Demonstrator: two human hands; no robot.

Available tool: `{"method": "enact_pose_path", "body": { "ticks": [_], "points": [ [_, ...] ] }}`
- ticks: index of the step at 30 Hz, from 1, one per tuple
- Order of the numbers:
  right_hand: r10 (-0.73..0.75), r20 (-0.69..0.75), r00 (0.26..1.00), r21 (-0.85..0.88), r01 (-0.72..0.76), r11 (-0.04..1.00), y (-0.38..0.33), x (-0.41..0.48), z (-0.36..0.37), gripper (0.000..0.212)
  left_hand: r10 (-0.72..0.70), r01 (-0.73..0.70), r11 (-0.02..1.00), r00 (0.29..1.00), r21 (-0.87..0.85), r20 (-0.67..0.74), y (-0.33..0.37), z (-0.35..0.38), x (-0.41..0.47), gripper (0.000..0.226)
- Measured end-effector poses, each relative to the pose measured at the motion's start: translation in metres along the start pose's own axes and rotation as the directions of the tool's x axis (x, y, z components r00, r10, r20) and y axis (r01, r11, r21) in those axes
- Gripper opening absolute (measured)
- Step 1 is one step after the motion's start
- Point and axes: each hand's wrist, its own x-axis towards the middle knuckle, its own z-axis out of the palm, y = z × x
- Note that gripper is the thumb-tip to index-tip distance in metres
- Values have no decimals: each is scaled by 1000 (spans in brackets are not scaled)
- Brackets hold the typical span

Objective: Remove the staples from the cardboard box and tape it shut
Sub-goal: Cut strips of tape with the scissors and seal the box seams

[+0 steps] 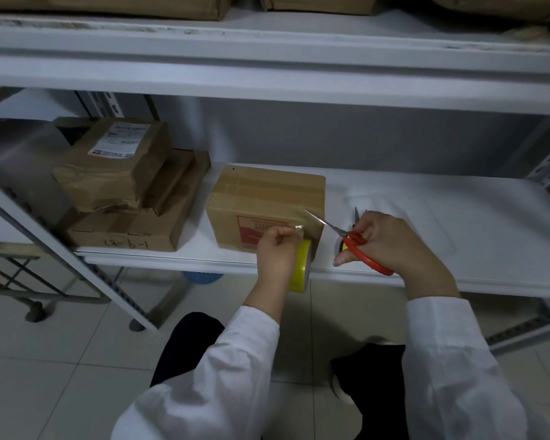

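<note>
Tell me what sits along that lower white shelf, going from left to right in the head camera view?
Stack of taped brown cardboard parcels → small brown cardboard box with a red print → yellow roll of clear tape under the left hand → red-handled scissors in the right hand.

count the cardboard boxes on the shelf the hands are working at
4. One box in front of the hands, being taped. Three stacked at left: a flat bottom box, a middle box, and a labelled top box. Others may be hidden behind.
</note>
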Motion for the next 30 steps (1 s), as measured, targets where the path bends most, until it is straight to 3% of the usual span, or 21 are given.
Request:
{"method": "enact_pose_path", "body": {
  "ticks": [7,14,25,30],
  "points": [
    [30,82,996,-18,-28,999,11,-9,2,62,-4,4,1000,1000,15,-28,-2,2,-1,9],
    [24,94,995,-136,-11,991,14,-12,-5,50,13,-11,999,999,34,-38,-2,1,-3,8],
    [-16,75,997,-174,29,984,9,8,10,58,-4,7,998,999,64,-45,-3,2,0,4],
    [-38,75,996,-187,52,981,5,9,9,57,0,3,998,999,67,-33,-4,1,2,12]
  ]
}}
